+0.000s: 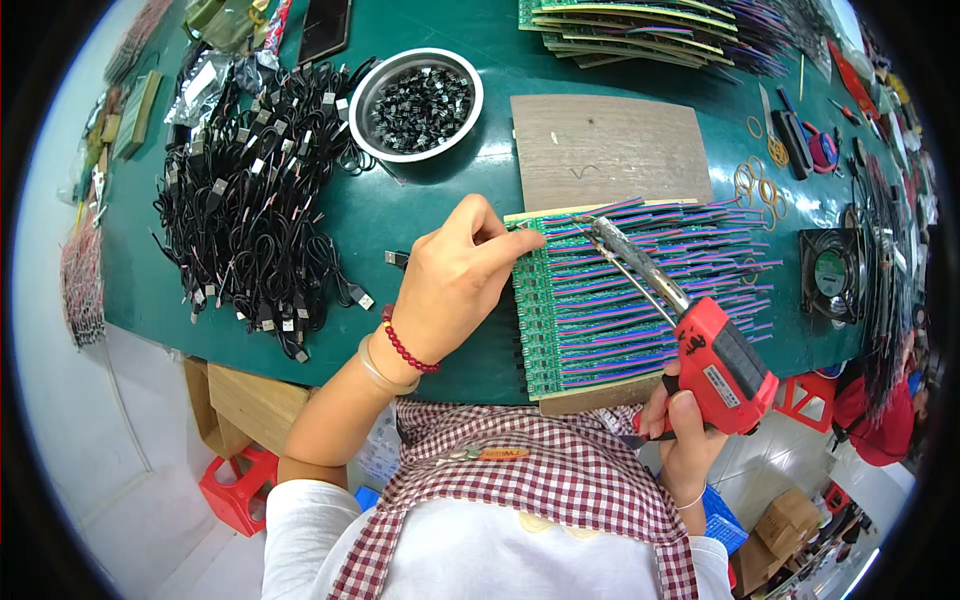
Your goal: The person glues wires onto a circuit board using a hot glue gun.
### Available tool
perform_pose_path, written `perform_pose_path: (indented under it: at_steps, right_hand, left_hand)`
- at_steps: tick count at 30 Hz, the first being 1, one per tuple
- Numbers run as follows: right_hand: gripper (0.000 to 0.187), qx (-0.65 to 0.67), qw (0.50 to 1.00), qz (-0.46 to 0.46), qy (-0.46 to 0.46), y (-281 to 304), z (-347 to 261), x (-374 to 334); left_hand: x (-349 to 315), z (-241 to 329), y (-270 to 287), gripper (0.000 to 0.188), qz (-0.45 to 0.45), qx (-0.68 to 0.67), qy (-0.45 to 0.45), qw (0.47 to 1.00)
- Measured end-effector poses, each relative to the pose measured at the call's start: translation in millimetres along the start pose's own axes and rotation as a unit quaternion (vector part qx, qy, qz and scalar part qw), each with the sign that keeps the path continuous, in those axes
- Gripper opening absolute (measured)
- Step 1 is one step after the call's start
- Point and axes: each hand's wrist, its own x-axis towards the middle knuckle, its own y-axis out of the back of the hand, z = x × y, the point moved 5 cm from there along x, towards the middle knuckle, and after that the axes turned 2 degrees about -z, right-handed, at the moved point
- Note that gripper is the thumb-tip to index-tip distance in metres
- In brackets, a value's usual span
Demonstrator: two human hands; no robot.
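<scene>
My right hand grips a red soldering gun by its handle, and the gun's metal tip reaches to the top left of a row of green circuit boards with purple and blue wires. These boards lie on a wooden board at the table's near edge. My left hand rests at the boards' left side, its fingertips pinching something small at the top corner near the gun's tip. A red bead bracelet and a clear band sit on that wrist.
A pile of black cables with plugs lies at the left on the green table. Behind are a metal bowl of small black parts, a bare wooden board, stacked wired boards, rubber bands and a small fan.
</scene>
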Motion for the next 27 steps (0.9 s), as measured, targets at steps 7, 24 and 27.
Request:
perform_pose_path:
  at_steps: [7,24,27]
  right_hand:
    - [0.032,0.012,1.000,-0.003,-0.001,1.5,4.2,2.4]
    - [0.031,0.001,1.000,-0.020,0.000,1.6,6.3,4.0]
    - [0.031,0.013,1.000,-0.019,-0.004,3.0,6.1,3.7]
  left_hand:
    - [1.2,-1.4,0.6,0.032,0.001,0.027,-0.017,0.999]
    - [4.0,0.2,0.6,0.022,-0.006,0.044,-0.013,0.999]
    - [3.3,0.3,-1.5,0.023,-0.018,0.021,-0.020,0.999]
